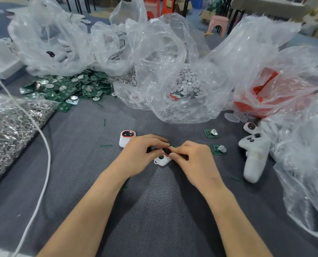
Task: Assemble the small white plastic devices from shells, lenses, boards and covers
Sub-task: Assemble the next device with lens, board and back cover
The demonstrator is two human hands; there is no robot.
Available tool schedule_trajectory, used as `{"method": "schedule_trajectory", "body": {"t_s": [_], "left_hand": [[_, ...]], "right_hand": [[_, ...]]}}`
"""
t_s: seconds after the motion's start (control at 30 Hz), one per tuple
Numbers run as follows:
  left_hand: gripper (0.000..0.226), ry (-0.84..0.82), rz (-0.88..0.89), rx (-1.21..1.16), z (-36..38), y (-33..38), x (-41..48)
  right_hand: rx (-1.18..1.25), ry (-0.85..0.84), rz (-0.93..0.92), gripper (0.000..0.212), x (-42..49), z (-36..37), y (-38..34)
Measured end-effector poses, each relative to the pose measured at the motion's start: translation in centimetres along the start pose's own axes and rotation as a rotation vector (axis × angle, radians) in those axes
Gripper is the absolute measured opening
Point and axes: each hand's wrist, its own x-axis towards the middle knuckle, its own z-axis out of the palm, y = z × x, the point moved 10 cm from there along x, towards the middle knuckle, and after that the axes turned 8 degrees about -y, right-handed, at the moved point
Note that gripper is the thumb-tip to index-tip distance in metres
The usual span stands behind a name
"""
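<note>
Both of my hands meet over a small white shell (161, 160) at the table's middle. My left hand (145, 151) grips the shell from the left. My right hand (191, 156) pinches a dark red-rimmed lens (166, 151) at the shell's top. Another white device (127, 138) with a red-rimmed dark lens lies just behind my left hand. Two green boards (211, 133) (218, 149) with coin cells lie to the right. A further lens-fitted shell (251, 127) lies at the far right.
A heap of green boards (65, 88) lies at the back left. Clear bags hold white round covers (189, 84), red parts (262, 89) and metal rings (8, 123). A white handheld controller (252, 156) lies at the right. A white cable (43, 145) crosses the left side.
</note>
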Motion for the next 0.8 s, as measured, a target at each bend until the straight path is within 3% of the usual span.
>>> {"method": "schedule_trajectory", "body": {"t_s": [0.4, 0.8], "left_hand": [[0.02, 0.043, -0.048, -0.038, 0.17, -0.52, -0.01], [0.024, 0.004, -0.013, 0.016, 0.13, 0.05, -0.12]], "right_hand": [[0.151, 0.038, 0.009, 0.018, 0.02, -0.2, 0.67], [0.027, 0.076, -0.1, 0.017, -0.16, -0.11, -0.11]]}}
